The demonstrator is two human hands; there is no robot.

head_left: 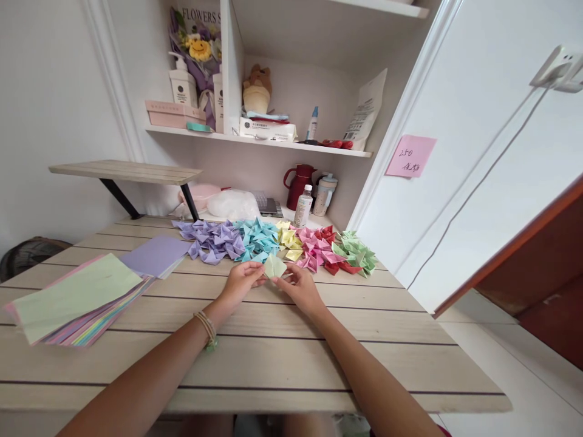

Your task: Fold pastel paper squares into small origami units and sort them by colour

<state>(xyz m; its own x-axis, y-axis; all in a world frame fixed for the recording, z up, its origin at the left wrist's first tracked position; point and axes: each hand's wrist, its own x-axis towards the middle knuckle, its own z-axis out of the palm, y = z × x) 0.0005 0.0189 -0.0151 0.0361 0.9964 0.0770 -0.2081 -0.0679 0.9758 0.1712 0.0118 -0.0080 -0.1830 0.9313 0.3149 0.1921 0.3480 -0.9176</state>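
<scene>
A small piece of folded pale green paper is held up between both hands, just above the slatted table. My left hand pinches its left side between thumb and fingers. On the other side, my right hand grips the lower right edge the same way. Right behind the hands lies a row of folded paper pieces: purple ones, blue ones, yellow ones, pink ones, red ones and green ones. Some fingertips are hidden behind the paper.
Flat coloured paper strips and purple square sheets lie on the table at left. A small raised shelf stands behind them. A plastic bottle, a red jug and a tumbler stand at the back.
</scene>
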